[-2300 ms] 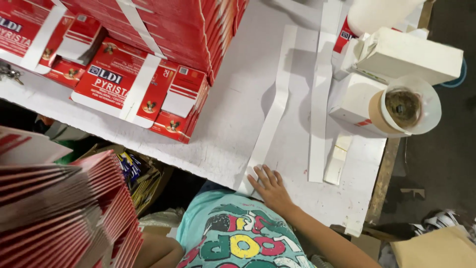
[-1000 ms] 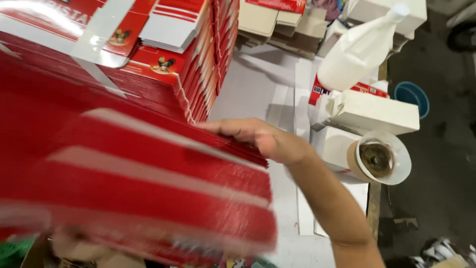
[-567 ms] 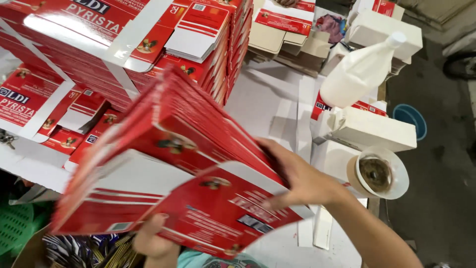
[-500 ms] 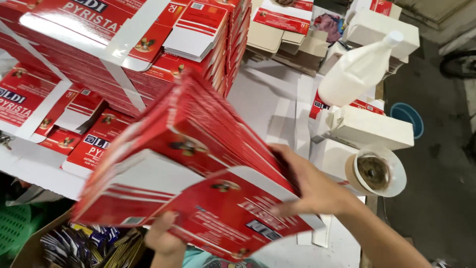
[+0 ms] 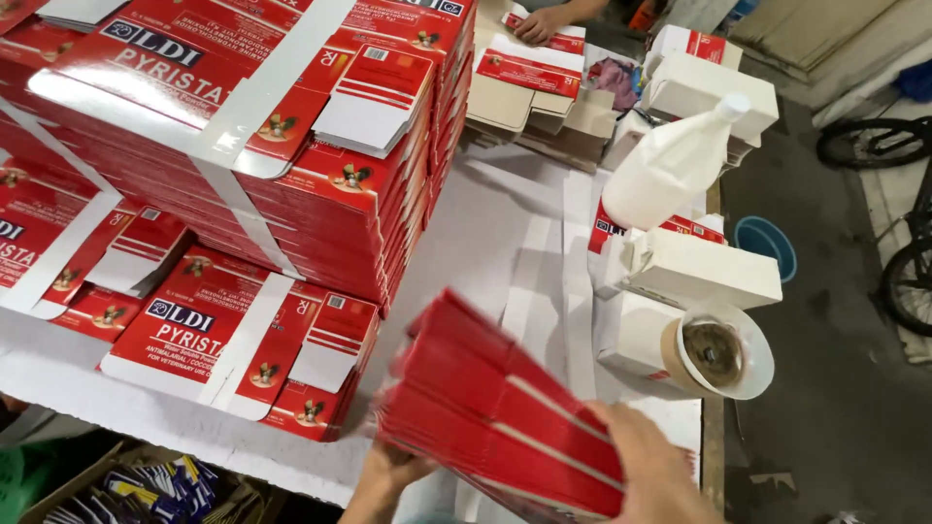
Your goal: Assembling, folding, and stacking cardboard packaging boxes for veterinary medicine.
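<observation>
We held a thick stack of flat red cartons [image 5: 505,417] in both hands, tilted, just above the near edge of the table [image 5: 485,233], which was covered with white paper. Our left hand [image 5: 393,475] supported the stack from below at its near left corner, with the fingers curled under it, and our right hand [image 5: 655,466] lay on top of its right end, the palm pressed flat and the fingers closed over the edge. So each grip was closed on the stack, and the stack itself looked blurred. To the left of it, near the same edge, a low pile of red and white cartons [image 5: 233,349] lay flat with a white paper band around it. Behind that pile, toward the far left corner, stood a tall banded pile of the same cartons [image 5: 291,126]. At the right edge of the table we saw a roll of brown tape [image 5: 714,354] lying on its side on white boxes [image 5: 699,272], and a white plastic bottle [image 5: 670,170] stood just behind them. Long white paper strips [image 5: 573,262] lay on the table between the tall pile and the boxes. At the far edge, another person's hand [image 5: 544,21] rested on some flat cartons.
</observation>
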